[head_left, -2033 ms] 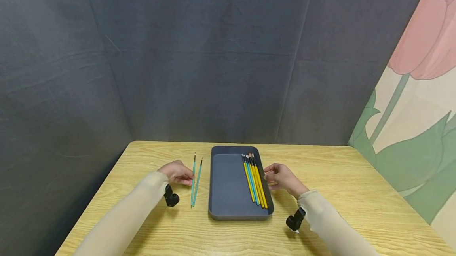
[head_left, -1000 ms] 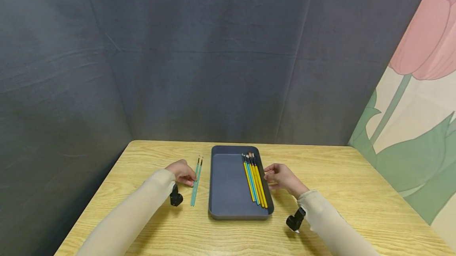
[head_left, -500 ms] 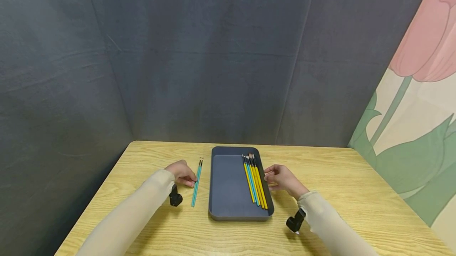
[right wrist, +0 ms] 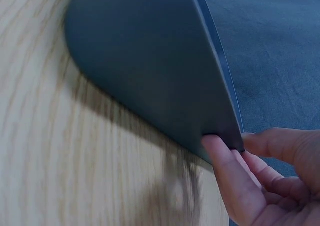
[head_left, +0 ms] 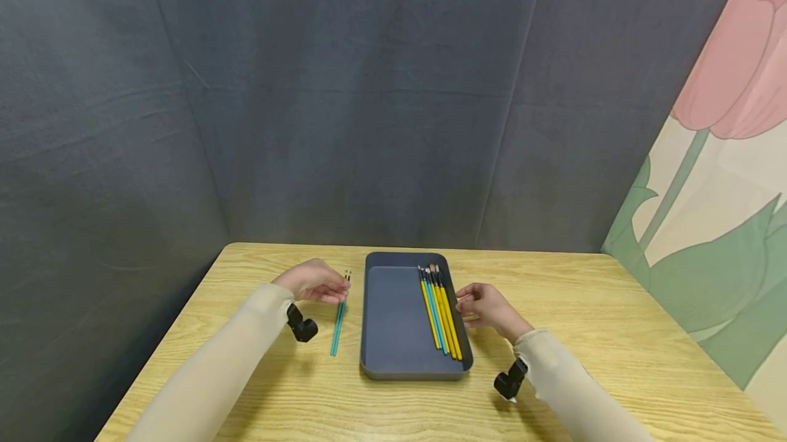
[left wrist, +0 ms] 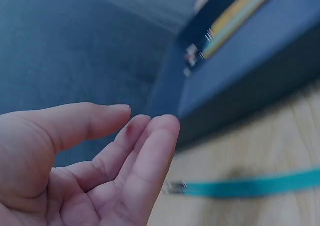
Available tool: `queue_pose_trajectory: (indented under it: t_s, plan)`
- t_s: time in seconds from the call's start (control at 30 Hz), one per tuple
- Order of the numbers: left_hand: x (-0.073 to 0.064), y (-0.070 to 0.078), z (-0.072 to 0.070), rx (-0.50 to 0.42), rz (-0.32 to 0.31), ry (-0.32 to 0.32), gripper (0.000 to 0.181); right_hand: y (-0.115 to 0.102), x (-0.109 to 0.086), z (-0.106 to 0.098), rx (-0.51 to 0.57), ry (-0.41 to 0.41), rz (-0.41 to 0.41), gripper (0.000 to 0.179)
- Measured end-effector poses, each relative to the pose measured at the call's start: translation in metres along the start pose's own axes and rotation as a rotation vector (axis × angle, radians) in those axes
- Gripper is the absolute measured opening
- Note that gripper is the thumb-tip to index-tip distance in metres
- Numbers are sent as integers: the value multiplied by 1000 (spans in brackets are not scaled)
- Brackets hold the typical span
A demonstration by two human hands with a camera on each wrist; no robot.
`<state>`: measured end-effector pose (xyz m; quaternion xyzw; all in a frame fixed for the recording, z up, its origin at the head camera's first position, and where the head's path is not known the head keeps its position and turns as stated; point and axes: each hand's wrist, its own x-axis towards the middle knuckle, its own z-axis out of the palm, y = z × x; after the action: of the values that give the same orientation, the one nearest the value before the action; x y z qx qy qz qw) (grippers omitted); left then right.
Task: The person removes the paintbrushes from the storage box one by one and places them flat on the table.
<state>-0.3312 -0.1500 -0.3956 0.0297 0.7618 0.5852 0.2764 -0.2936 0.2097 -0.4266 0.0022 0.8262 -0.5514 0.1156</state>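
My left hand point(head_left: 312, 281) hovers over two thin teal paintbrushes point(head_left: 338, 329) lying side by side on the table, left of the tray. In the left wrist view its thumb and bent fingers point(left wrist: 150, 161) have nothing between them, and a teal paintbrush point(left wrist: 250, 186) lies below, blurred. A dark grey rectangular tray point(head_left: 393, 322) stands in the middle. With my right hand point(head_left: 490, 309) I pinch its right wall; in the right wrist view the thumb is at the rim and the fingers point(right wrist: 230, 181) press the outside. Several yellow and teal paintbrushes point(head_left: 444, 319) lie along the tray's right side.
The light wood table point(head_left: 553, 285) extends to both sides of the tray. A dark grey curtain point(head_left: 369, 100) hangs behind and left of it. At the right is a wall covering with a pink tulip point(head_left: 725, 66).
My left hand drew the left teal paintbrush rightward against the other one, then let go and moved up and away from them. The right hand and the tray have stayed in place.
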Motion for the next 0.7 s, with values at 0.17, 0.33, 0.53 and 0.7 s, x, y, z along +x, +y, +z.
queue_pose_trajectory:
  t_s: [0.17,0.33,0.53,0.7]
  plan:
    - [-4,19,11,-13,82,-14,32,0,1,0,-2,1,2,26]
    - [-5,37,32,-72,106,9,27,-1,0,1,3,4,3,25]
    - [6,49,64,-146,87,74,22,-3,-1,1,1,4,2,25]
    - [21,49,91,-166,70,97,21,-2,-1,-1,8,-6,-4,24]
